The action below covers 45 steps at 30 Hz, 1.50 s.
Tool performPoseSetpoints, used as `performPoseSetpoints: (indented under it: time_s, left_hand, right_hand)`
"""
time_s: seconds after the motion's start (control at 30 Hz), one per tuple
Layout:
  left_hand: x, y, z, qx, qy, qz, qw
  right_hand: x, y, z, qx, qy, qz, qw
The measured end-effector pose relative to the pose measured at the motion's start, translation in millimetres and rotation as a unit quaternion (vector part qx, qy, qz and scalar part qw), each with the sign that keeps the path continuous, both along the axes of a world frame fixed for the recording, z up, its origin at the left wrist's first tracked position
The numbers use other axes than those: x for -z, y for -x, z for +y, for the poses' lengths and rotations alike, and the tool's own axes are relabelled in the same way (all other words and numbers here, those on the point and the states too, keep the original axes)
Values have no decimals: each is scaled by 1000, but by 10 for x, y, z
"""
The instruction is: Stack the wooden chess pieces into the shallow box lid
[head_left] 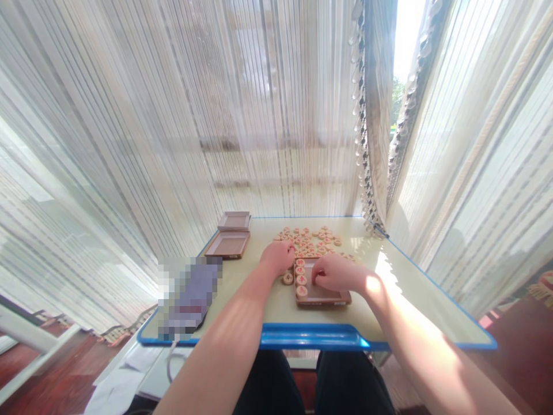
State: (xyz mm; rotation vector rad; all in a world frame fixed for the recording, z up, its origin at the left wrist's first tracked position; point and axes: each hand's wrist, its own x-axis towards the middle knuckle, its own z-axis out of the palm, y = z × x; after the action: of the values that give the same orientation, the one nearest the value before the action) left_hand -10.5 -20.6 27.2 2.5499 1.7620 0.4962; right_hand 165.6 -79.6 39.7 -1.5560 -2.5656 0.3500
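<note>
My left hand [277, 257] rests curled on the table at the near edge of a scatter of round wooden game pieces [309, 238] with red markings; its fingers are closed on something I cannot make out. My right hand [338, 272] lies over a shallow brown tray [330, 298], fingers bent down and pinching at a piece inside it. A column of three pieces [301, 277] lines the tray's left side. One loose piece [287, 279] sits just left of the tray.
A small table with a blue rim [309, 336] carries everything. Two more brown trays [227, 244] [234, 221] lie at the back left. A blurred dark object [190, 297] sits near the front left corner. Sheer curtains [173, 115] surround the table.
</note>
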Motion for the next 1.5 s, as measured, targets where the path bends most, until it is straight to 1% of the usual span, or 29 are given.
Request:
performPoseSetpoints:
  time_s: [0.13,0.4,0.47,0.6,0.67,0.83,1.1,1.27,1.37,1.5]
  left_hand:
    - [-10,0,-4,5,-3,-2,1000]
    - [18,0,-10,13,-19,-1,1000]
    - [5,13,-4,-13,-13,-1,1000]
    - [-55,102,32,-128,18,-18,991]
    - [-90,152,48,-146,38,-27,988]
    - [-156,190,35,-110,107,8,988]
    - [-199,194,-98,-78,147,18,986]
    - [-199,211,-133,-57,174,3,983]
    - [-200,211,-146,-44,184,-9,982]
    - [-212,205,-173,-29,193,-22,981]
  right_hand:
    - [23,7,45,39,-60,-15,997]
    - [82,37,58,10,-73,-4,997]
    - [97,37,67,4,-74,1,997]
    - [124,29,100,-4,-71,18,997]
    - [130,24,111,7,-68,21,997]
    - [139,8,117,19,-84,25,996]
    - [139,22,141,26,-88,31,995]
    - [75,34,128,72,-132,32,988]
    - [51,27,117,93,-135,36,986]
    - [68,12,135,117,-135,49,983]
